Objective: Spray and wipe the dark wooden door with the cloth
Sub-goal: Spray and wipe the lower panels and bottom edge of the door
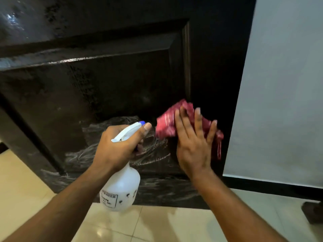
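Red cloth (pixel 176 121) lies flat on the door (pixel 113 88), low on the panel's right side, pressed by the right hand (pixel 194 142) with straight fingers. Wet streaks lie just left of it. The left hand (pixel 118 145) grips the bottle (pixel 122 187), nozzle toward the door.

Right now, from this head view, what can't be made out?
Head view only:
Spray bottle label: print too small, blurred.
Its trigger: hidden under left hand.
Red cloth: partly covered by right hand, motion-blurred.
Door: top and left cut by frame.
Dark floor object: cropped at right edge.
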